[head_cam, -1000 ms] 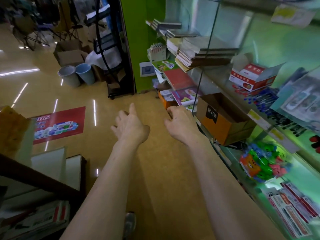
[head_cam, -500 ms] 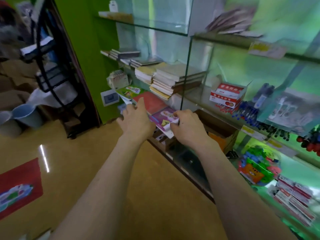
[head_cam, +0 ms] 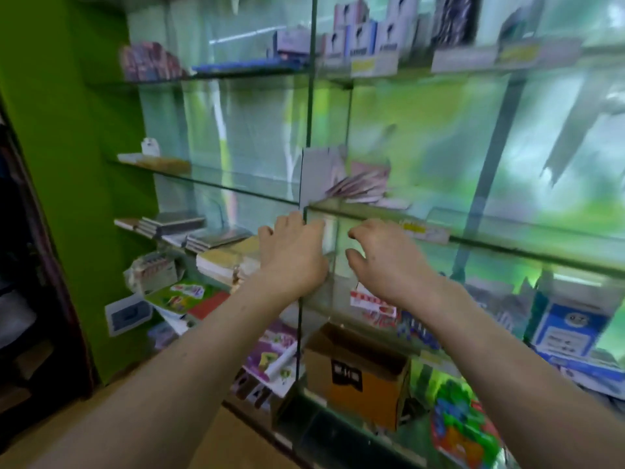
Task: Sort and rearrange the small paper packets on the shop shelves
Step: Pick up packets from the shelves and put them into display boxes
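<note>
A loose pile of small pink and white paper packets (head_cam: 358,187) lies on a glass shelf (head_cam: 507,236) at chest height, leaning against the vertical glass divider (head_cam: 306,137). My left hand (head_cam: 294,257) is raised just below that shelf's front edge, left of the divider, fingers curled and holding nothing. To the divider's right, my right hand (head_cam: 385,262) hovers under the packets with its fingers spread and nothing in them. The picture is blurred by motion.
Stacks of notebooks (head_cam: 216,245) fill the shelf below on the left. An open cardboard box (head_cam: 358,370) sits low in front. Boxes of pens (head_cam: 568,333) stand at the right, coloured booklets (head_cam: 270,360) lie low down. A green wall (head_cam: 67,164) bounds the left.
My view has swung up from the floor and lower shelves to the middle shelf. Both hands rose from the booklets to just under the shelf with the packets.
</note>
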`<state>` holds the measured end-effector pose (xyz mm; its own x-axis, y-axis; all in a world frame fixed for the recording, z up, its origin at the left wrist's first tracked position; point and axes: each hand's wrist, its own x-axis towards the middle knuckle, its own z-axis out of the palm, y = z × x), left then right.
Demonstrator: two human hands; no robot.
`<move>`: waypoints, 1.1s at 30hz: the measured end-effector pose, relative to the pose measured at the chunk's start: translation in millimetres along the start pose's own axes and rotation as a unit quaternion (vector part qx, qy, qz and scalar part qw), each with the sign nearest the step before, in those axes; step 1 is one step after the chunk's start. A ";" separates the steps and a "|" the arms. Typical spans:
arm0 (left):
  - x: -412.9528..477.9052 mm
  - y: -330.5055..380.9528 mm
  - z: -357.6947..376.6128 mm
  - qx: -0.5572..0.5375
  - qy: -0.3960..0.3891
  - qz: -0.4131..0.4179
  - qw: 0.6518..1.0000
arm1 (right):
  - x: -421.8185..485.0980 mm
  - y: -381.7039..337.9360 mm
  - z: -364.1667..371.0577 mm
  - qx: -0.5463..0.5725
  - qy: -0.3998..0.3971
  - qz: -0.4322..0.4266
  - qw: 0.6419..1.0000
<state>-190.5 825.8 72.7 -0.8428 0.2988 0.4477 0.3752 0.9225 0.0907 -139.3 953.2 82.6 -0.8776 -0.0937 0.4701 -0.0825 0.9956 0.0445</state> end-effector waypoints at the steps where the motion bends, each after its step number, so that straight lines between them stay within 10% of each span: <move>1: 12.8 3.1 -3.6 0.008 0.014 0.014 1.000 | 8.5 8.8 -7.1 -0.013 0.009 0.008 1.000; 33: 305.9 58.3 63.4 -0.125 -0.071 0.052 0.988 | 258.2 212.6 46.1 0.047 -0.066 0.086 0.993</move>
<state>-450.9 986.4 158.5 -0.8339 0.4365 0.3377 0.5310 0.8013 0.2756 -405.2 1140.7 172.8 -0.9365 0.0732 0.3430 0.0363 0.9930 -0.1128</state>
